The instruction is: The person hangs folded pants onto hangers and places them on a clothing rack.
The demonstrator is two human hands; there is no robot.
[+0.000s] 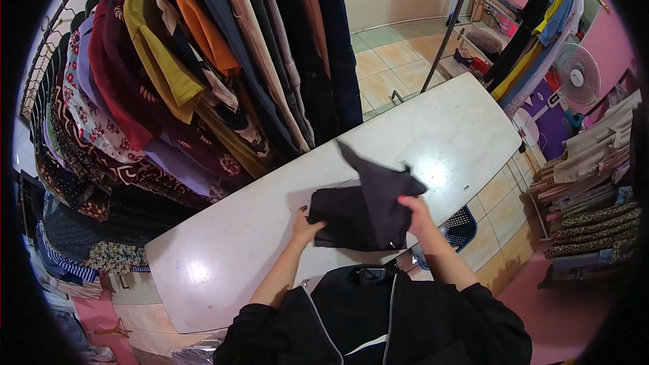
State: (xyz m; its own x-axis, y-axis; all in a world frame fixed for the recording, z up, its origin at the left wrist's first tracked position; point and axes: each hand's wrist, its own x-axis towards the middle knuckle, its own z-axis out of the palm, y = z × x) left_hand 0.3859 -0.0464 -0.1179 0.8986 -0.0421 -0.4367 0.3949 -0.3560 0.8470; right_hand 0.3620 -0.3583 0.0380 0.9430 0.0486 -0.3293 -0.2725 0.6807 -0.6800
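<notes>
A dark, nearly black garment (pixel 348 220) lies partly folded on the white tabletop (pixel 236 243); what kind of garment it is cannot be made out. My left hand (pixel 305 228) grips its left edge, with the thumb on top of the cloth. On the other side my right hand (pixel 418 215) pinches the fabric, its fingers closed. A loose flap of the cloth stands up from the folded part and points toward the far side of the table. A small shiny spot shows at the garment's near right corner.
A rack of hanging clothes (pixel 155 61) lines the table's far left side. Stacked folded clothes (pixel 595 223) stand at the right, near a fan (pixel 576 74). Below the table's near edge sits a dark basket (pixel 461 230). A black pole (pixel 449 27) rises behind the table.
</notes>
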